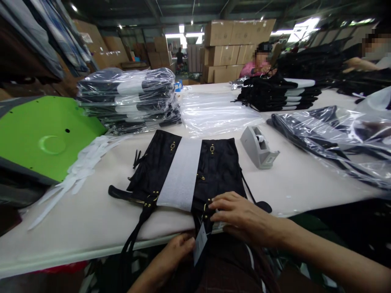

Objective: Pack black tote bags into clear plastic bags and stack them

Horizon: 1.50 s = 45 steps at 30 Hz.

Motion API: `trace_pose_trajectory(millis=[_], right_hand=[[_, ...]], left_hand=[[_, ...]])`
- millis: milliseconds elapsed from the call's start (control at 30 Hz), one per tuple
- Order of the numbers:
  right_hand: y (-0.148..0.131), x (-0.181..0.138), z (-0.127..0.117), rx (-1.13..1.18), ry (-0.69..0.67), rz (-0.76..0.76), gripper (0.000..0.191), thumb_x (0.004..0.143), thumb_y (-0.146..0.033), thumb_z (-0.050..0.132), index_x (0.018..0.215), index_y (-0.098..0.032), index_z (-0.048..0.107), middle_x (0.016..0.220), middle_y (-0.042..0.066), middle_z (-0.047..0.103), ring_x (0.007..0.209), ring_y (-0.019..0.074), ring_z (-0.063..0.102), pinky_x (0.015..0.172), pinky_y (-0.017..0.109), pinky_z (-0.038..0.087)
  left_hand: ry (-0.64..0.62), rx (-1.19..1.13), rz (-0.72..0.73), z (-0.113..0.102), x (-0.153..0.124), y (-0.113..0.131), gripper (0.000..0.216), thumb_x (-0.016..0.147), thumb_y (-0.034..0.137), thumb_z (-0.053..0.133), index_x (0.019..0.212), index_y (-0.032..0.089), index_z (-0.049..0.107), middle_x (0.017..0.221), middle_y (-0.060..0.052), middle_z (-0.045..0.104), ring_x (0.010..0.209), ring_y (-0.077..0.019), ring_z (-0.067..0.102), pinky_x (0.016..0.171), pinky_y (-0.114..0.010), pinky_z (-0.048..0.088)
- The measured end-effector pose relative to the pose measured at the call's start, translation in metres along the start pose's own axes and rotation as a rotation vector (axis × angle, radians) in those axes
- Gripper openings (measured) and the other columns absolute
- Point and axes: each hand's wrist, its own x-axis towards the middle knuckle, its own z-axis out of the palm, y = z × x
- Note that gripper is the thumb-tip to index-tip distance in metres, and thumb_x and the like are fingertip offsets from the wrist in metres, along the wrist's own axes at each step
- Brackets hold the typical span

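A black handbag (218, 171) with gold-coloured buckles lies flat on the table in front of me. A white wrapping strip (181, 173) runs across its middle, and its straps hang toward the table's front edge. My right hand (235, 211) rests on the bag's near edge, fingers stretched over a buckled strap base; its thumb is mostly hidden. Below that edge, my left hand (179, 250) is closed, its thumb against a pale hang tag (200, 245). The tips of its other fingers are hidden.
Left are loose white strips (82, 165) and a green panel (51, 138). Plastic-wrapped bags (128, 99) are stacked behind, beside clear plastic sleeves (218, 112). A tape dispenser (259, 148), a wrapped bag (332, 138) and stacked black bags (281, 95) stand right. Two people work across the table.
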Motion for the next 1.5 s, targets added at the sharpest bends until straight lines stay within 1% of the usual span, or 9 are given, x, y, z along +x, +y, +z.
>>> trace_pose_trajectory(millis=[100,233,433,600,733,800,967,1200,1500], right_hand=[[0.006,-0.028,0.031,-0.196,0.029,-0.009,0.049,0.092,-0.009,0.054,0.138,-0.025,0.055,0.151,0.01,0.047,0.141,0.0248,0.04,0.117,0.05,0.033],[0.017,-0.047,0.062,-0.307,0.24,-0.068,0.028,0.098,-0.011,0.048,0.12,-0.021,0.064,0.145,0.01,0.054,0.139,0.0219,0.044,0.119,0.049,0.035],[0.011,-0.038,0.078,-0.444,0.302,-0.118,0.022,0.098,-0.011,0.054,0.114,-0.019,0.066,0.152,0.006,0.047,0.146,0.0282,0.034,0.121,0.058,0.028],[0.008,-0.027,0.092,-0.5,0.336,-0.066,0.028,0.095,-0.009,0.057,0.121,-0.016,0.065,0.157,0.009,0.039,0.148,0.03,0.028,0.121,0.059,0.03],[0.015,-0.03,0.101,-0.521,0.389,-0.018,0.03,0.096,-0.009,0.057,0.125,-0.015,0.063,0.156,0.01,0.04,0.148,0.0315,0.027,0.121,0.061,0.028],[0.019,-0.032,0.102,-0.516,0.393,-0.014,0.026,0.097,-0.01,0.056,0.121,-0.015,0.065,0.156,0.009,0.04,0.148,0.0315,0.027,0.122,0.062,0.026],[0.026,-0.033,0.096,-0.496,0.431,-0.087,0.017,0.095,-0.009,0.058,0.105,-0.018,0.068,0.152,0.007,0.047,0.147,0.0288,0.032,0.122,0.06,0.027],[0.026,-0.04,0.081,-0.389,0.385,-0.14,0.016,0.094,-0.009,0.057,0.099,-0.019,0.068,0.147,0.005,0.053,0.142,0.0256,0.04,0.121,0.054,0.031],[0.014,-0.014,0.021,0.673,0.715,0.503,0.021,0.097,-0.034,0.058,0.083,-0.022,0.05,0.109,0.009,0.073,0.099,0.0224,0.069,0.087,0.036,0.055]], left_hand=[[0.031,-0.107,-0.02,0.005,0.0,0.001,0.052,0.067,0.056,0.084,0.092,0.014,0.067,0.084,-0.006,0.066,0.072,-0.0151,0.059,0.067,-0.024,0.042],[0.093,-0.074,-0.023,0.0,-0.015,0.016,0.05,0.066,0.057,0.084,0.08,0.016,0.059,0.072,0.0,0.059,0.062,-0.0104,0.049,0.06,-0.022,0.035],[0.306,0.712,0.191,0.004,-0.041,0.063,0.036,0.09,0.051,0.059,0.111,0.022,0.064,0.067,0.003,0.057,0.065,-0.0163,0.055,0.062,-0.026,0.037],[0.48,1.087,0.379,0.01,-0.048,0.091,0.026,0.092,0.045,0.053,0.08,0.025,0.064,0.085,-0.004,0.068,0.081,-0.0227,0.062,0.075,-0.032,0.043],[0.593,1.229,0.677,0.01,-0.045,0.113,0.02,0.089,0.04,0.057,0.077,0.026,0.065,0.122,-0.008,0.066,0.119,-0.0301,0.056,0.102,-0.04,0.039],[0.591,1.291,0.726,0.013,-0.039,0.127,0.019,0.09,0.039,0.056,0.079,0.026,0.064,0.117,-0.007,0.069,0.115,-0.0291,0.059,0.099,-0.039,0.04],[0.521,1.379,0.647,0.031,-0.001,0.167,0.018,0.094,0.037,0.052,0.086,0.026,0.063,0.084,-0.002,0.07,0.08,-0.0224,0.063,0.078,-0.031,0.042],[0.26,1.442,0.711,0.039,0.096,0.213,0.009,0.088,0.03,0.06,0.09,0.025,0.067,0.088,-0.002,0.071,0.084,-0.0213,0.063,0.075,-0.028,0.039],[0.151,1.381,0.655,0.015,0.177,0.185,0.007,0.08,0.03,0.07,0.083,0.024,0.067,0.078,0.001,0.069,0.073,-0.0173,0.06,0.064,-0.025,0.036]])
